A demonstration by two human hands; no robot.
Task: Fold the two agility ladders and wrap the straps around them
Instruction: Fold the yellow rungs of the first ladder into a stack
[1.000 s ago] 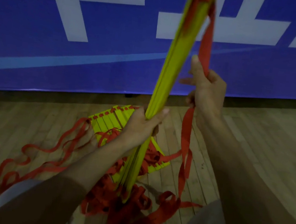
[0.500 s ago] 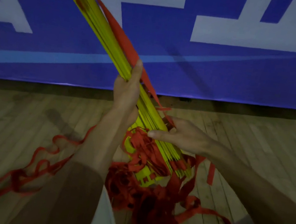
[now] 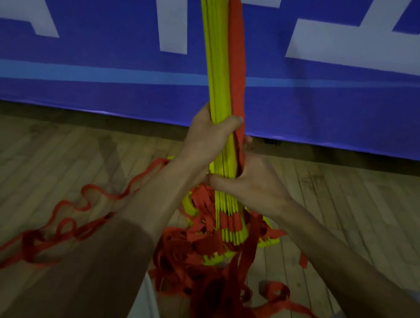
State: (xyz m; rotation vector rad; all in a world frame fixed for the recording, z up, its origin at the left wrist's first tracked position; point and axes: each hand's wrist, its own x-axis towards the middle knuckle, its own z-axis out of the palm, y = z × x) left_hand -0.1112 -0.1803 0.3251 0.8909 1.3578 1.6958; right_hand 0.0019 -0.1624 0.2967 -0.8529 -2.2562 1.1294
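Two hands clamp one near-upright bundle of yellow ladder rungs: left hand above, right hand below, pinning the red strap.

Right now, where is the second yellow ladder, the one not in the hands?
In the head view it lies on the wooden floor at centre, behind the held yellow bundle, mostly hidden under tangled red straps; a part shows here.

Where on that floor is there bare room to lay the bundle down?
Bare boards lie to the far right, between the blue wall and the right arm, and to the far left, beyond the looping red strap. It is crowded in the middle, where the strap pile and the second ladder lie under the bundle.
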